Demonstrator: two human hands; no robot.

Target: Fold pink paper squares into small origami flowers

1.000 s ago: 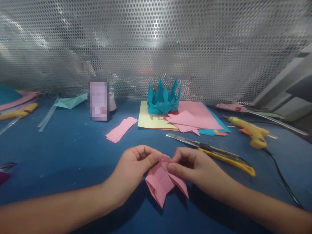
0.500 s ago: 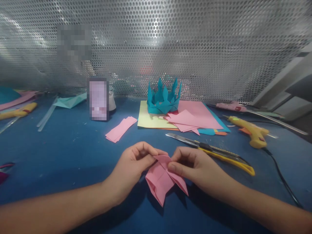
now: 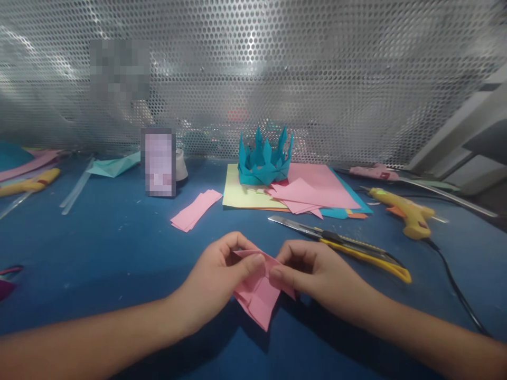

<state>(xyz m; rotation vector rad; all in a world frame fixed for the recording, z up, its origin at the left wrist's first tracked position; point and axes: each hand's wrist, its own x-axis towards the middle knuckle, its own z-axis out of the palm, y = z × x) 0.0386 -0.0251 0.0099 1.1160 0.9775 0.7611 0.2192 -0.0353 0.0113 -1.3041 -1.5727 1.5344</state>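
One left hand (image 3: 216,275) and one right hand (image 3: 322,269), grips closed, pinch one pink paper (image 3: 261,297).

Left forearm (image 3: 106,331) slanted in from lower left, right forearm (image 3: 431,327) from lower right, both bare. Left hand (image 3: 209,282) and right hand (image 3: 322,272) faced each other, close together, both pinching. Left thumb (image 3: 249,266) pointed rightward, left fingers (image 3: 236,240) curled behind. Right thumb (image 3: 287,275) pointed leftward, tips near each other; right fingers (image 3: 299,250) were bent, partly hidden.
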